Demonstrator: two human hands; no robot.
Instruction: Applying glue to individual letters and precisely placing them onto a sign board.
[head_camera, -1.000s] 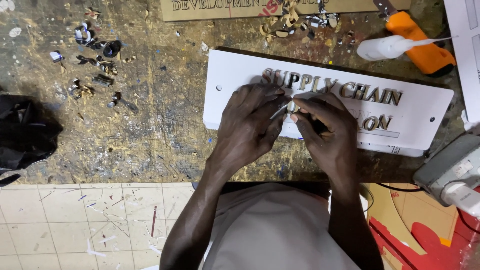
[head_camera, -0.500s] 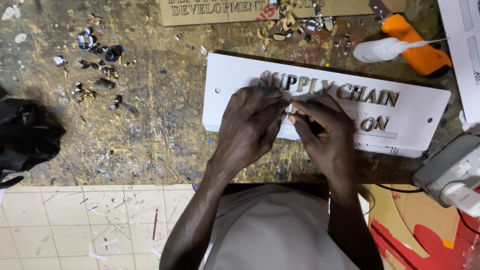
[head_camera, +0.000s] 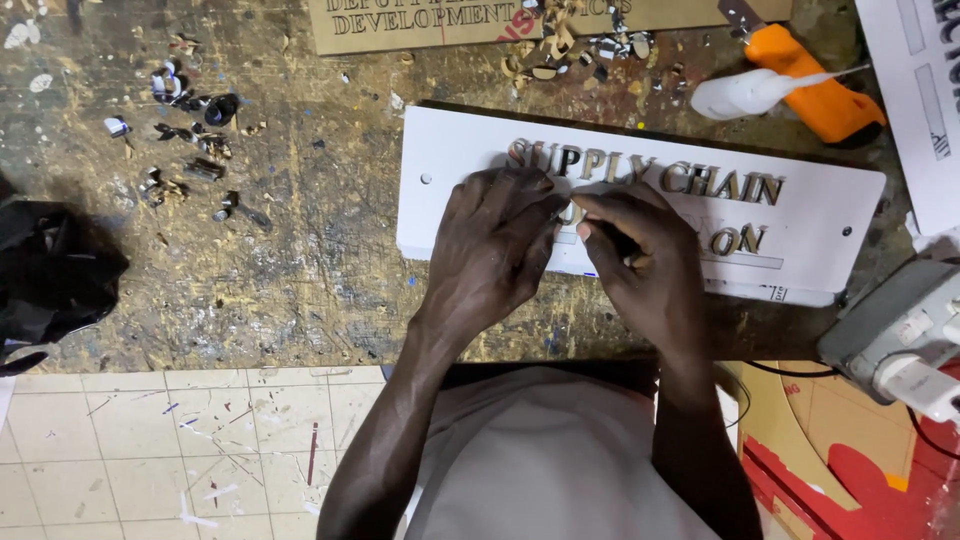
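- White sign plate (head_camera: 450, 190) flat on workbench (head_camera: 300, 280), top row of metal letters (head_camera: 700, 182) already stuck down.
- Second row only partly lettered.
- Left hand (head_camera: 495, 245) pressing plate, fingers curled; right hand (head_camera: 645, 265) pinching something small, contents unclear.

We recorded a scarred, paint-stained wooden workbench (head_camera: 300, 270) carrying a white rectangular sign plate (head_camera: 450, 200), a brown cardboard lettered panel (head_camera: 420, 25), an orange-handled utility knife (head_camera: 825, 100), scattered metal offcuts (head_camera: 190, 140) and a crumpled black bag (head_camera: 50, 275).

scarred, paint-flecked wooden workbench (head_camera: 300, 270); pale tiled floor (head_camera: 130, 450) below, scuffed and marked; even overhead light, soft shadows.
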